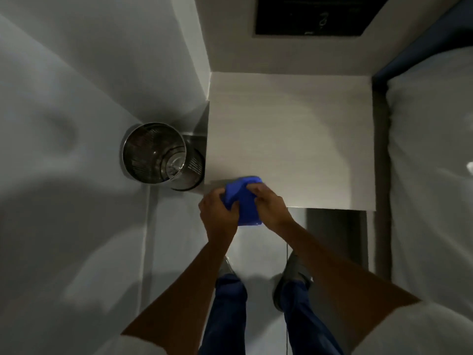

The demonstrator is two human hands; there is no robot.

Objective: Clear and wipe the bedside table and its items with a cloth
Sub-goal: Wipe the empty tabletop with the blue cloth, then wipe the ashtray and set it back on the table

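Both hands hold one bunched, bright blue cloth (244, 201) at the near-left edge of the pale, wood-grain square desk (294, 129). The left grip (217, 210) is closed around the cloth's left side, and the right grip (271, 204) is pinched shut on its right side. The cloth's far end just reaches over the desk edge, while its near end hangs off below the grips.

Beyond the grips the desk top shows nothing standing on it, so clearing looks done and wiping seems to be the step in hand. The main risk is the cloth itself: wadded as it is, only a small patch would meet the surface, and a stroke would likely leave strips unwiped, especially in the far corners by the white wall (199, 47).

Just left of the left grip stands a shiny perforated steel wastebasket (156, 155), close against the desk's side. A wide leftward sweep could knock it or drop the cloth into it.

Right of the right grip, the white bed (430, 149) lies close; a damp cloth swung past the desk edge might brush the bedding.
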